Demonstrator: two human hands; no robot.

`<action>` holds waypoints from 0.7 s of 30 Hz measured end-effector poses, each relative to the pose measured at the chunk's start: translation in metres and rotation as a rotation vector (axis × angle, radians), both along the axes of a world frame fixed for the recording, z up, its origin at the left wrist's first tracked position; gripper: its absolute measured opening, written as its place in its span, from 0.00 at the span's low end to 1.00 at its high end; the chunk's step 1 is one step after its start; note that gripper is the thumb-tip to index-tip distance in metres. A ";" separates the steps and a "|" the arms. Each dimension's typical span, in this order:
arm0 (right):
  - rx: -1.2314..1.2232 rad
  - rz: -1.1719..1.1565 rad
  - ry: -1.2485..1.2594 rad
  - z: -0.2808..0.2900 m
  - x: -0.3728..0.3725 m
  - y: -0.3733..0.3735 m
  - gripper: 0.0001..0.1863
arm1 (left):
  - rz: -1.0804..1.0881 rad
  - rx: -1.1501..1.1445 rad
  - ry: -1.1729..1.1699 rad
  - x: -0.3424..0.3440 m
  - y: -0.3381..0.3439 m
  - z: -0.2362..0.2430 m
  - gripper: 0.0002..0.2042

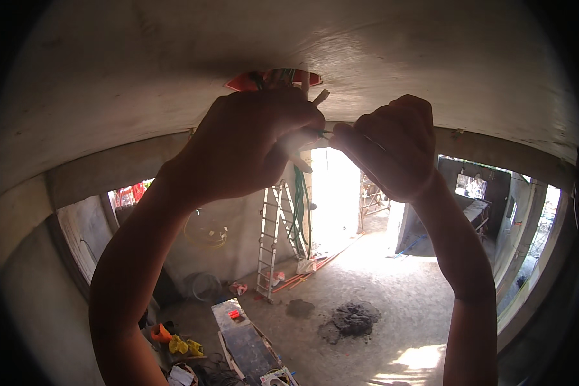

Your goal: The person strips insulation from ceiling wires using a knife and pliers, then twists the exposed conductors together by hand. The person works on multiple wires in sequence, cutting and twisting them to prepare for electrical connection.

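Overhead in the ceiling is a red recessed box (237,82) with wires and a pale flexible piece (321,96) hanging out. My left hand (264,135) is raised just below it, fingers curled round a thin green wire (323,134). A pale piece (302,164) shows under those fingers; what it is I cannot tell. My right hand (389,141) is beside the left, slightly right of the box, thumb and fingers closed on the same thin wire. Further green wires (297,196) show below my hands.
An aluminium stepladder (269,244) leans near the far wall beside orange pipes (315,270) on the concrete floor. Below are a board (251,341), a dark mortar heap (354,321), and orange and yellow items (177,344). A bright doorway (334,193) opens ahead; window openings flank the room.
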State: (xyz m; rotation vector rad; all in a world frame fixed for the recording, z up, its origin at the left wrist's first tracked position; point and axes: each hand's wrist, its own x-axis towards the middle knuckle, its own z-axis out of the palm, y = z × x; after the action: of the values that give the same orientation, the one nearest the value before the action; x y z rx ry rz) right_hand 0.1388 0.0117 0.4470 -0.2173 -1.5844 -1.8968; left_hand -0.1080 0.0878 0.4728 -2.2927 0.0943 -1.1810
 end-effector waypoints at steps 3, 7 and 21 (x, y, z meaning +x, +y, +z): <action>0.076 -0.045 0.007 0.001 -0.002 0.004 0.13 | -0.036 -0.029 0.000 0.000 0.000 0.003 0.18; 0.035 -0.041 0.032 -0.002 -0.004 0.009 0.12 | -0.124 -0.053 0.023 0.003 0.002 0.003 0.06; 0.019 0.070 0.044 -0.002 -0.002 0.016 0.13 | -0.098 0.170 -0.065 0.004 0.009 0.001 0.05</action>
State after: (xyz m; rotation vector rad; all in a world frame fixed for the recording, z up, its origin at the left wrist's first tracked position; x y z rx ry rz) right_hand 0.1372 0.0273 0.4449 -0.1918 -1.5255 -1.8408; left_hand -0.1041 0.0964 0.4739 -2.1201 0.2756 -1.2462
